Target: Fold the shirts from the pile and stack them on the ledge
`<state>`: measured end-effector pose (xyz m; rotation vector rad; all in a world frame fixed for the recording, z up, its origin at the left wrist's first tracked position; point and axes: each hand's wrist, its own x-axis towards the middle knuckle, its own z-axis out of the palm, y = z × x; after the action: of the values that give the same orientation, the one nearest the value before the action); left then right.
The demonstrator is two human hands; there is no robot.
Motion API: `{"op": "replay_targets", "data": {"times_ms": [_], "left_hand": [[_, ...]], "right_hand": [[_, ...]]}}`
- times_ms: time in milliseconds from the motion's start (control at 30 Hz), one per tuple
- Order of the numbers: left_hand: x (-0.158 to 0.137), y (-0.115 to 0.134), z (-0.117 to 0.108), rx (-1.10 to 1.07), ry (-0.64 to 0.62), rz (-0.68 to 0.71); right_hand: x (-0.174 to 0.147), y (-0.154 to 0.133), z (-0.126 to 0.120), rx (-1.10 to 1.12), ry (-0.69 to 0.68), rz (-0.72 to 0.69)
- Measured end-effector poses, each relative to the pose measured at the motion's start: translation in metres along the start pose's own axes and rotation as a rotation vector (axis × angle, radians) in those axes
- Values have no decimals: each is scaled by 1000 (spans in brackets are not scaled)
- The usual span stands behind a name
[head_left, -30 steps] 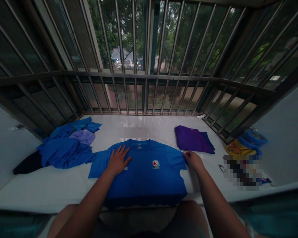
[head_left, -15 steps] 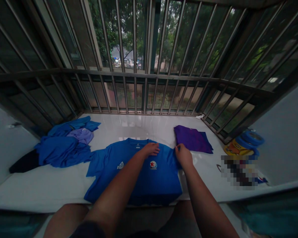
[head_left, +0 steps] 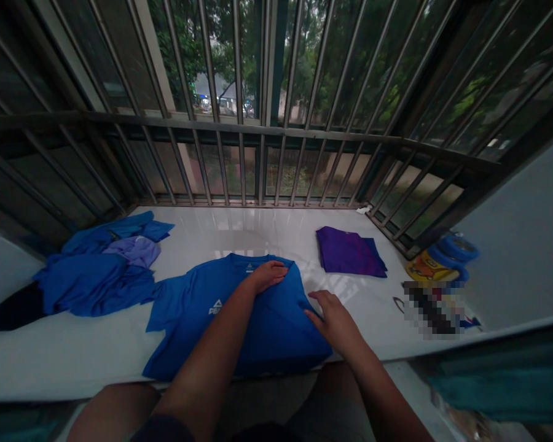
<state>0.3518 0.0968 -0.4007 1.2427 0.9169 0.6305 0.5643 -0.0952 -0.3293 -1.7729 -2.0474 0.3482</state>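
A blue T-shirt point(head_left: 198, 319) with a white logo lies flat on the white ledge point(head_left: 258, 233) in front of me. Its right side is folded over towards the middle. My left hand point(head_left: 268, 274) presses down on the fold near the collar, fingers together and flat. My right hand point(head_left: 334, 319) rests open on the folded right edge, lower down, palm on the cloth. Neither hand grips the shirt.
A folded purple garment point(head_left: 348, 253) lies on the ledge at the right. A heap of blue and lilac clothes point(head_left: 96, 270) sits at the left. Blue rings and a yellow item point(head_left: 442, 261) lie at the far right. Metal window bars point(head_left: 258, 141) close the back.
The shirt's right sleeve and side were folded inward over the chest badge. My left hand moved from the left chest to the collar fold; my right hand slid in and flattened.
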Motion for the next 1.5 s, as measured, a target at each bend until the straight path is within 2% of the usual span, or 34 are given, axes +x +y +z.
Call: {"op": "replay_targets", "data": {"times_ms": [100, 167, 300, 433, 500, 567, 667, 733, 833, 933, 967, 1033, 1100, 1167, 1267, 1333, 1433, 1467, 1500], "left_hand": [[-5, -4, 9, 176, 48, 109], [-16, -6, 18, 321, 78, 217], [-38, -13, 40, 613, 98, 395], [-42, -14, 51, 806, 166, 406], [-36, -9, 52, 864, 180, 396], [-30, 0, 45, 898, 210, 375], [-35, 17, 12, 922, 384, 298], [-59, 25, -25, 941, 581, 214], [-130, 25, -89, 1000, 877, 40], [-212, 10, -147, 1057, 1100, -191], [-234, 3, -163, 1075, 1131, -307], [-263, -8, -189, 1124, 1049, -559], [-271, -14, -205, 1147, 905, -633], [-262, -13, -210, 1150, 830, -553], [-238, -4, -194, 1161, 880, -413], [-227, -2, -172, 1203, 880, -157], [-229, -16, -139, 1271, 649, 352], [-235, -25, -133, 1280, 570, 450], [-242, -35, -130, 1283, 526, 484]], "right_hand": [[-19, 12, 18, -115, -150, -54], [-30, 14, 29, -181, -169, -50], [-35, 15, 46, -221, -12, -66], [-10, 9, 71, -196, 169, -146], [5, 4, 86, -195, 175, -148], [17, -1, 99, -203, 125, -104], [23, -7, 105, -219, 25, -41], [22, -9, 103, -217, -12, -24], [20, -12, 98, -203, -27, -8], [19, -13, 95, -192, -24, 6], [20, -13, 95, -188, -24, 6], [20, -12, 96, -183, -18, -3], [20, -11, 97, -184, -9, -12], [20, -10, 97, -192, -5, -13], [20, -9, 98, -206, -7, -11], [20, -8, 99, -204, -2, -26], [20, -6, 99, -193, 9, -39], [20, -6, 99, -191, 10, -37], [20, -5, 100, -190, 10, -34]]}}
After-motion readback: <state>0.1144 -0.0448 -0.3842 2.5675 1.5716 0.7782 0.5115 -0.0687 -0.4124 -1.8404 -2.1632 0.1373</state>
